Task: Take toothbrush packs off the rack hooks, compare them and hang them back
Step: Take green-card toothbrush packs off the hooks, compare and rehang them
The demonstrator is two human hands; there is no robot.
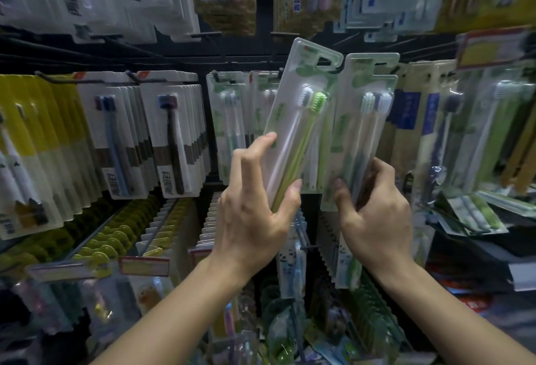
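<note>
My left hand (255, 205) grips the lower end of a clear toothbrush pack (301, 115) holding a white and a green brush; the pack tilts right, and its hang hole sits at the tip of a black rack hook (338, 68). My right hand (374, 214) holds the bottom of a second, similar pack (364, 121) with pale brushes, upright just right of the first. Its top is level with the hooks; whether it hangs on one I cannot tell.
Rows of hanging packs fill the rack: yellow ones (32, 138) far left, white-carded ones (171, 132) left of centre, green ones (229, 121) behind my left hand. More packs hang above and below. Loose packs (475, 214) lie on a pile at right.
</note>
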